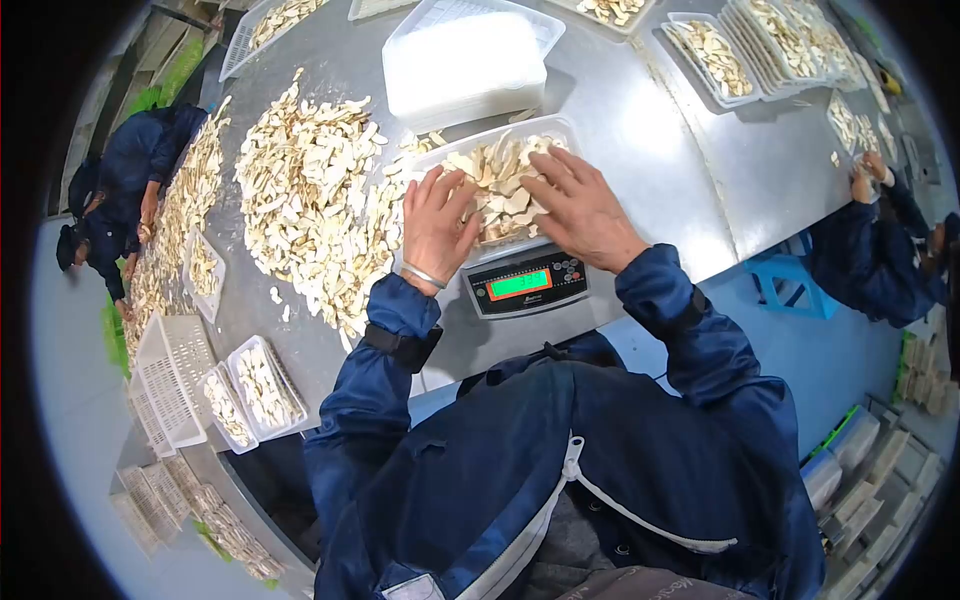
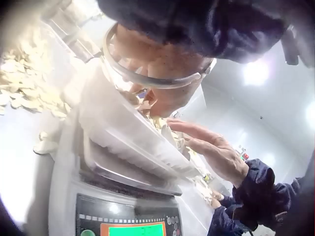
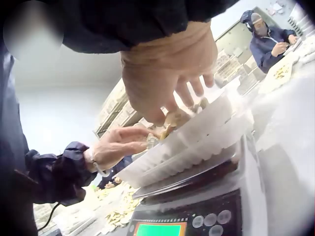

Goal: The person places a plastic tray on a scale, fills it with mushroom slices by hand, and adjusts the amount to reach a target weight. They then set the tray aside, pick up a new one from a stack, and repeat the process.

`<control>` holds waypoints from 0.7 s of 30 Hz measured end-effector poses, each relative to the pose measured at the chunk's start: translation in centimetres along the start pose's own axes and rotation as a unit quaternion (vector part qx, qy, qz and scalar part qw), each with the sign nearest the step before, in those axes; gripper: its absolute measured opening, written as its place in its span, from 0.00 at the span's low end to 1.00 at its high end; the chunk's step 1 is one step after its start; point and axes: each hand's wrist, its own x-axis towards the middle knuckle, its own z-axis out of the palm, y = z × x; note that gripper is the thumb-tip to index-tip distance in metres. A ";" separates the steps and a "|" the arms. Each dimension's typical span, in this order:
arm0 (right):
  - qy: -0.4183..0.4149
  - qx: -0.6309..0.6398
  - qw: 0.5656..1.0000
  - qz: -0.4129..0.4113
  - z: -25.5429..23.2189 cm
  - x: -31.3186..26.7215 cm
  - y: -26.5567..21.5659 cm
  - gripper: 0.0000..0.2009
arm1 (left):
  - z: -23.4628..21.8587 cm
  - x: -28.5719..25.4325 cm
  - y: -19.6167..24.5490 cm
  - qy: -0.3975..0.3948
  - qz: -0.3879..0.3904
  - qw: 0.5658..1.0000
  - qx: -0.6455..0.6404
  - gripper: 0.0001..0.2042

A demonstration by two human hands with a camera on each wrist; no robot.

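A translucent plastic tray (image 3: 192, 135) heaped with pale dried slices (image 1: 500, 185) sits on a digital scale (image 1: 527, 288) with a lit green display. At the tray's left side my left hand (image 1: 437, 225), with a bangle round the wrist, rests on the slices, fingers extended. Opposite it, my right hand (image 1: 585, 212) lies over the right side of the heap with fingers spread, fingertips touching the slices. In the right wrist view both hands lean in over the tray rim, palms toward the contents. Neither hand grips anything.
A large pile of slices (image 1: 305, 190) spreads to the left on the metal table (image 1: 690, 200). Stacked white trays (image 1: 465, 65) stand behind the scale. Filled trays (image 1: 265, 385) sit at front left, others (image 1: 715, 60) at far right. People work at both sides.
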 end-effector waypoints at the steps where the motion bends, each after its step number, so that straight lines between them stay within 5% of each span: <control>1: 0.001 -0.007 1.000 0.014 -0.2 -0.1 0.2 0.22 | -0.3 -0.4 -0.5 0.004 0.001 1.000 -0.002 0.21; 6: -0.010 0.015 1.000 0.001 0.2 -0.3 -1.2 0.26 | -1.3 -0.2 -0.7 0.128 0.001 0.991 -0.048 0.24; 9: 0.005 -0.011 1.000 0.025 0.9 0.0 -1.5 0.28 | 0.7 0.2 -3.2 0.122 -0.096 0.984 -0.091 0.27; 21: 0.047 -0.016 0.998 0.038 2.5 0.5 -0.6 0.28 | 0.5 -1.9 -0.6 0.028 -0.035 0.998 -0.042 0.29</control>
